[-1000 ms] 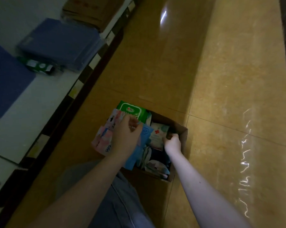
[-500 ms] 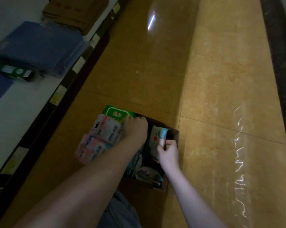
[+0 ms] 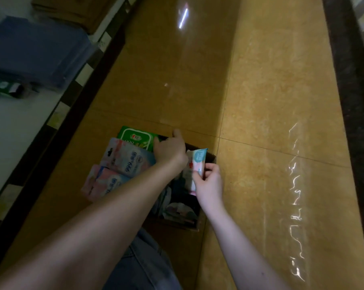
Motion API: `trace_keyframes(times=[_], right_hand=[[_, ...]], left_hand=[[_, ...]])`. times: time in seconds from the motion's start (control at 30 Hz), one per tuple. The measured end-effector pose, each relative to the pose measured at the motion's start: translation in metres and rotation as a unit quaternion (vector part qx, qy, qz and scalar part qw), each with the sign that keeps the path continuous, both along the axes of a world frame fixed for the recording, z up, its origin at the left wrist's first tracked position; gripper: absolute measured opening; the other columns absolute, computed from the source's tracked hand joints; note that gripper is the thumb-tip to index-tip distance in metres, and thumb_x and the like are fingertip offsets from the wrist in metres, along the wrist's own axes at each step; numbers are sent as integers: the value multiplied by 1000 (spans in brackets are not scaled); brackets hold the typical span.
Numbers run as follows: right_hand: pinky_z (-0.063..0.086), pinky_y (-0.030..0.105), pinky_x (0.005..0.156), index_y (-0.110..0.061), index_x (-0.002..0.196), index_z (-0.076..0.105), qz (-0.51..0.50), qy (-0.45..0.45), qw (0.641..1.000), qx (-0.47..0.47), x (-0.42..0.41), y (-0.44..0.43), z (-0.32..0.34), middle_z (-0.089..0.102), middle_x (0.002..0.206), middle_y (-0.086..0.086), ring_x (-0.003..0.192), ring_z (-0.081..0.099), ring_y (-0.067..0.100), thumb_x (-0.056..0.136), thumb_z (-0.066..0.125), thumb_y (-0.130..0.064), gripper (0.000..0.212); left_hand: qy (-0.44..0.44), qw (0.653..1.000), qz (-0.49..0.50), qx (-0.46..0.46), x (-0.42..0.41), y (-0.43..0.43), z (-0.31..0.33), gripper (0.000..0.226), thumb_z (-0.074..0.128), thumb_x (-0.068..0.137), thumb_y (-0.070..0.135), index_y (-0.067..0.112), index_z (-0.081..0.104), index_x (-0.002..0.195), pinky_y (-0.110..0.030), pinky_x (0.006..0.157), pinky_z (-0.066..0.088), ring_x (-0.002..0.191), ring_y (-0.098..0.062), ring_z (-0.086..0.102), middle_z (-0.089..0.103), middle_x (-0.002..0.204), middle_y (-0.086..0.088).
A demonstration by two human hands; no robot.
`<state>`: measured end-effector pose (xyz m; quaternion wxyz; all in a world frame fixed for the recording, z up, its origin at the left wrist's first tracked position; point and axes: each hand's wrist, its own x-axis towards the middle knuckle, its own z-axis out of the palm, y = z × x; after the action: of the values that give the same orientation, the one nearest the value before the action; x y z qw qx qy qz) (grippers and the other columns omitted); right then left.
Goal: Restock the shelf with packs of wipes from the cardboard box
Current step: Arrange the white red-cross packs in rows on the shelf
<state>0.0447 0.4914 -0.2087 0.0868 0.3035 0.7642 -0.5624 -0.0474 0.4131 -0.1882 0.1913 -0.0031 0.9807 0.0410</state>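
Note:
The cardboard box stands on the floor in front of my knees, with several packs of wipes inside. My left hand reaches over the box's far left corner. Its fingers curl round the edges of a green pack and a pink-and-blue pack, with the index finger sticking out. Another pink pack fans out below them. My right hand pinches a small white-and-blue pack and holds it upright above the box's right side. The white shelf runs along the left.
On the shelf lie a stack of blue packets, a green pack and flat brown cardboard. Price labels line the shelf's dark front edge. Shiny yellow floor tiles stretch ahead and right, up to a dark base on the far right.
My right hand took hold of the small white-and-blue pack inside the box and lifted it upright. My left hand shifted to the far edge of the fanned packs. The view swung right.

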Motion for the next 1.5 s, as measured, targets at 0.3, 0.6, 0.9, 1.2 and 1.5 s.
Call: trace_keyframes(times=[0.3, 0.6, 0.9, 1.2, 1.5], right_hand=[[56, 44, 74, -20, 111, 58, 17, 18, 999, 46, -29, -6, 22, 62, 104, 8, 88, 63, 25, 85, 58, -29, 27], [35, 10, 44, -13, 90, 54, 19, 67, 995, 66, -50, -1, 64, 60, 85, 6, 62, 48, 12, 89, 51, -11, 4], [36, 13, 42, -6, 102, 49, 20, 69, 996, 46, -64, -29, 80, 54, 84, 3, 64, 52, 14, 93, 43, -11, 12], [38, 15, 46, -9, 109, 49, 41, 88, 995, 2, -66, -52, 101, 58, 92, 3, 70, 54, 10, 91, 53, -17, 20], [58, 33, 60, -12, 115, 54, 113, 99, 965, -216, -90, -126, 169, 67, 104, 9, 87, 68, 24, 89, 58, -13, 26]], left_hand=[[-107, 840, 294, 444, -2, -35, 39, 27, 62, 85, 13, -2, 59, 108, -28, 67, 47, 84, -23, 57, 63, 103, -13], [-188, 542, 453, 683, -3, -76, 77, 24, 46, 96, 20, 1, 55, 107, -41, 83, 45, 78, -26, 57, 63, 96, -14], [-212, 407, 441, 771, 0, -112, 78, 42, 36, 95, 41, 12, 66, 100, -39, 83, 44, 92, -28, 58, 69, 95, -13], [-223, 490, 408, 738, 10, -129, 94, 28, 49, 88, 37, 10, 58, 92, -33, 66, 42, 72, -23, 55, 64, 71, -10], [11, 559, 438, 704, 5, -202, 154, 60, 70, 72, 32, 21, 48, 127, -49, 76, 54, 96, -32, 64, 64, 109, -10]])
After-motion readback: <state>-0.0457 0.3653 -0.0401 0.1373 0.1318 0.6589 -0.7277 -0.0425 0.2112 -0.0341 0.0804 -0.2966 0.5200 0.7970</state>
